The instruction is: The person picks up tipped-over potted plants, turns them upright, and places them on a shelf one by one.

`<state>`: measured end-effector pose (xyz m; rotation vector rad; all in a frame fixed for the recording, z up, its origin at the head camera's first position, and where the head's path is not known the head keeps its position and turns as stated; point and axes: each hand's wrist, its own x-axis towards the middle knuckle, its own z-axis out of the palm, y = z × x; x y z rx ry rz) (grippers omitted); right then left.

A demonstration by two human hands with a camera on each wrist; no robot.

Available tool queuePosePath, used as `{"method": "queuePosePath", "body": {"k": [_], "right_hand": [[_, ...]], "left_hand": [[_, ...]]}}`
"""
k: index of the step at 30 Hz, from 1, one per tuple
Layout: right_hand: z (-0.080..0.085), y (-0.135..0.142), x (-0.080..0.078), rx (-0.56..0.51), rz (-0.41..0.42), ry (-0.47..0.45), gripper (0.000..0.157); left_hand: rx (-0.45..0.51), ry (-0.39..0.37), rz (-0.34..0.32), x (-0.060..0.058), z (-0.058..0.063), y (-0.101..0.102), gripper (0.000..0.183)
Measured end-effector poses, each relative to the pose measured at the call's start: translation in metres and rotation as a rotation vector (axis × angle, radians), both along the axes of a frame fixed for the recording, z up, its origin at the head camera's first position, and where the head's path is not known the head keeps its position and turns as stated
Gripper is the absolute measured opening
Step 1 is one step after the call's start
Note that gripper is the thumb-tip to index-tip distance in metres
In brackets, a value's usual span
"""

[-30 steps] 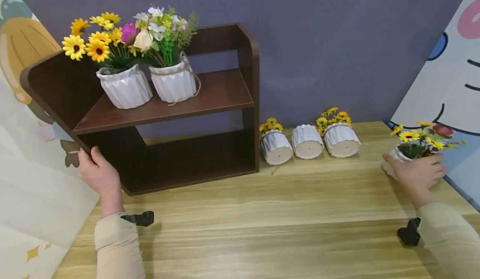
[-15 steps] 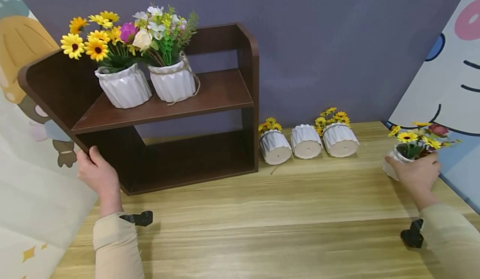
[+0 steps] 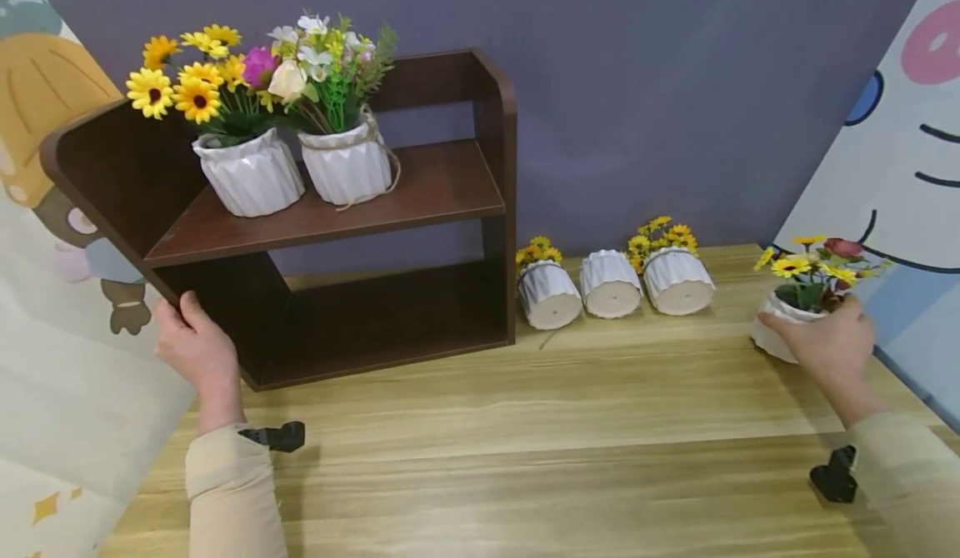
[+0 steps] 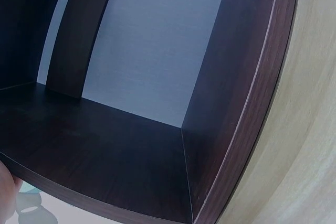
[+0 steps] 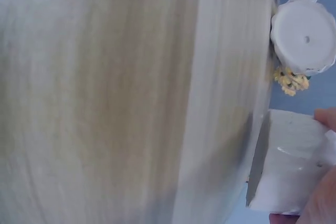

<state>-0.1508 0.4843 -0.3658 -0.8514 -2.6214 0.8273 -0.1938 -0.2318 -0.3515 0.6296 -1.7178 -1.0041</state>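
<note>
My left hand (image 3: 197, 348) grips the front edge of the left side panel of a dark brown two-tier shelf (image 3: 330, 229). In the left wrist view, part of that hand (image 4: 6, 195) shows by the panel (image 4: 94, 150). At the right, my right hand (image 3: 834, 348) holds a white pleated flowerpot (image 3: 772, 343) by its side, thumb at the near left. Yellow daisies and a dark pink bloom (image 3: 842, 247) rise from it. The right wrist view shows this pot (image 5: 289, 161) between thumb and fingers, its shaded base edge facing the tabletop. Whether it touches the table, I cannot tell.
On the upper tier stand two white pots, one with yellow daisies (image 3: 251, 176), one with mixed flowers (image 3: 347, 166). Three white pots (image 3: 551, 296) (image 3: 610, 279) (image 3: 677, 276) lie tipped beside the shelf, bases toward me. A grey-purple wall (image 3: 645, 108) stands behind.
The right hand has shifted left with the flowerpot, farther from the right-hand wall panel. My left hand keeps its hold on the shelf, and the other pots look unmoved.
</note>
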Motion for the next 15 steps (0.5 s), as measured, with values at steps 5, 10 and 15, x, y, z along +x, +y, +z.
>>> {"method": "queuePosePath", "body": {"k": [5, 10, 15], "right_hand": [[0.006, -0.009, -0.001, 0.085, 0.071, 0.052, 0.113], [0.014, -0.019, -0.001, 0.164, 0.120, 0.101, 0.110], [0.025, -0.028, -0.002, 0.212, 0.152, 0.162, 0.105]], "left_hand": [[-0.010, -0.010, 0.016, 0.001, 0.000, -0.002, 0.046], [-0.018, -0.010, 0.022, -0.001, 0.001, -0.003, 0.042], [-0.015, -0.010, 0.015, 0.000, 0.000, -0.002, 0.040]]}}
